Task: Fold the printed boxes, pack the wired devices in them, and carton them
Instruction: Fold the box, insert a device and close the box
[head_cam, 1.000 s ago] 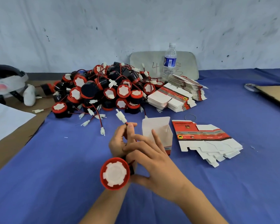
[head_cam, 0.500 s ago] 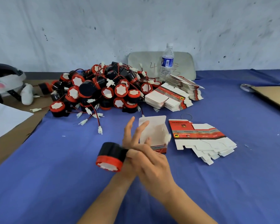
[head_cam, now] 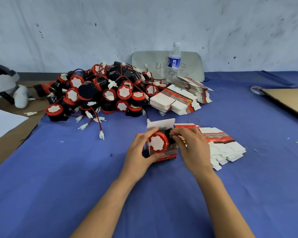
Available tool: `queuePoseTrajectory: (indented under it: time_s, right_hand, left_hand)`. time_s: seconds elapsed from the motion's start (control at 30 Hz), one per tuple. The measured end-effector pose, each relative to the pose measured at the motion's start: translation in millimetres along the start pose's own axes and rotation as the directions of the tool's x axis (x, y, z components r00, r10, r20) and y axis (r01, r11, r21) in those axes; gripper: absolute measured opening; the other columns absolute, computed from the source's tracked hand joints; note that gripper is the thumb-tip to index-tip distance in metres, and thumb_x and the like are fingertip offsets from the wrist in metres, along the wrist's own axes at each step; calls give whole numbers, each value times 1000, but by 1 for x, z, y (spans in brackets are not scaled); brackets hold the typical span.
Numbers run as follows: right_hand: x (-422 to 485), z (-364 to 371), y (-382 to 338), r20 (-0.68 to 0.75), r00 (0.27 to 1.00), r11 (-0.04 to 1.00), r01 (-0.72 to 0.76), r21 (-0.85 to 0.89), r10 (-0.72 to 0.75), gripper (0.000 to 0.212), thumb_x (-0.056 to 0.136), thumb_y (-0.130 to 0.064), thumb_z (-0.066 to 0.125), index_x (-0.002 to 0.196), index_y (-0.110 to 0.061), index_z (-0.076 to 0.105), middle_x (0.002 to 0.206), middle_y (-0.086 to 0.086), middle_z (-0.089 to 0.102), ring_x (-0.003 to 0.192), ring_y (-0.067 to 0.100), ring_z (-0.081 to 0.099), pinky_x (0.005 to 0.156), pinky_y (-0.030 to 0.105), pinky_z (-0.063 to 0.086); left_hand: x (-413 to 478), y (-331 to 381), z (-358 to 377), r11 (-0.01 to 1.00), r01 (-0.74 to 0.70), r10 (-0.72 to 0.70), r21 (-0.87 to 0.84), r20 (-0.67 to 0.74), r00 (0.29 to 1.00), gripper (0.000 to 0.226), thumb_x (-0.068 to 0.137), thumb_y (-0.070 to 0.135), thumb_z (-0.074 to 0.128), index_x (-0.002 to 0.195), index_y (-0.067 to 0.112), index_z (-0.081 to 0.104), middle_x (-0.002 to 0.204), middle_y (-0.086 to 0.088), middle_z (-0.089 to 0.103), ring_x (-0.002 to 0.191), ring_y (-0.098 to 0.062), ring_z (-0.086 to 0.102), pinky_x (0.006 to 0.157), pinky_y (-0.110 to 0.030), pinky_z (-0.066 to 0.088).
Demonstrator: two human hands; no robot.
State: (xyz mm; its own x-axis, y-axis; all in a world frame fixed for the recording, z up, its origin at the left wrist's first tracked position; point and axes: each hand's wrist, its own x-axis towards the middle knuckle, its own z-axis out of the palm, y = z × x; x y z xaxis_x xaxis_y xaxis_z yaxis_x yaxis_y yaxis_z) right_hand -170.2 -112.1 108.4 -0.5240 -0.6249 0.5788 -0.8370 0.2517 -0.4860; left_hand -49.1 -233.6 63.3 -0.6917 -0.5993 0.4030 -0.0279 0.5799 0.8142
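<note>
Here we are at the small red-and-white printed cardboard box (head_cam: pixel 169 154). A round black device with a red rim and white face (head_cam: pixel 157 142) sits tilted at its mouth, only part-way inside. The left hand (head_cam: pixel 141 152) grips the box by its left side, fingers and thumb curled round it. The right hand (head_cam: pixel 191 146) pinches the device's black back end.

The tally so far is one box folded and one device at its mouth, with the lid flap up. Nothing is closed, and nothing is cartoned that I can see.

Behind and left of the box is the heap of wired devices (head_cam: pixel 101 93) — dozens, too tangled to count exactly. Just right of the box lies one fanned stack of flat printed blanks (head_cam: pixel 222 145). Behind the box are further stacks of blanks (head_cam: pixel 179 102), at least two. There is one clear plastic water bottle (head_cam: pixel 174 60) well behind the box, and one rubber band (head_cam: pixel 194 120) just behind it on the blue-covered table (head_cam: pixel 76 186). By my reckoning, nearly the whole job is left.
</note>
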Motion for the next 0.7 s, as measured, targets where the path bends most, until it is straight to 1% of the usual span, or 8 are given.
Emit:
queuePoseTrajectory:
  time_s: [0.1,0.17,0.27,0.37,0.47,0.53,0.6,0.7]
  right_hand:
    - [1,2,1,16,1000,1000,-11,-22,11,11,88,-7,66,91,-15,74,116,-3,65,104,28,54,66,38,50]
    - [0,2,0,55,998,999,-25,-43,28,11,88,-6,66,88,-13,75,129,1,59,111,31,50,67,43,51]
    - [1,0,-4,73,997,994,36,-105,-29,17,80,2,69,81,-13,76,131,6,59,107,37,52,63,44,52]
    - [1,1,-7,124,990,978,92,-188,-70,26,72,6,67,76,-16,79,135,9,57,105,41,53,77,46,52]
    - [0,3,-7,241,970,953,85,-290,-14,28,83,-8,57,86,-25,79,153,-3,36,120,34,41,93,40,39]
    - [-2,4,-7,312,950,933,80,-351,36,31,90,-19,46,91,-30,76,160,-13,12,127,27,30,94,33,28]
    - [-4,6,-8,348,935,920,72,-384,72,33,92,-23,41,93,-31,74,161,-15,3,128,25,27,92,32,25]
    - [-4,1,-13,253,967,983,35,-182,12,30,87,-13,52,96,-29,76,157,-4,28,114,24,46,89,36,42]
  left_hand:
    - [-3,7,0,999,-18,19,-27,11,1000,64,72,31,84,120,54,48,118,19,52,111,-2,53,87,-17,48]
    - [-3,9,0,999,-53,53,4,-1,999,55,70,43,79,116,48,50,114,17,53,107,-6,55,85,-14,45]
    - [-4,13,-1,994,-98,98,42,-1,995,51,69,51,74,114,41,51,112,17,52,106,-2,54,85,-9,41]
    - [-6,15,-2,990,-98,97,99,19,995,50,70,53,68,113,31,54,110,19,50,104,1,53,83,-16,48]
    - [-7,17,-1,970,-93,90,226,24,996,48,71,51,62,113,27,56,114,19,47,96,-4,56,74,-27,53]
    - [-8,20,0,940,-110,110,322,17,994,35,76,43,62,106,26,59,118,14,44,86,-11,57,65,-34,54]
    - [-8,21,0,923,-98,104,371,6,995,20,79,35,66,96,25,62,126,11,39,85,-16,58,59,-34,54]
    - [-11,24,0,893,-105,135,438,-37,990,8,81,29,70,86,27,64,150,12,26,110,-16,55,60,-35,56]
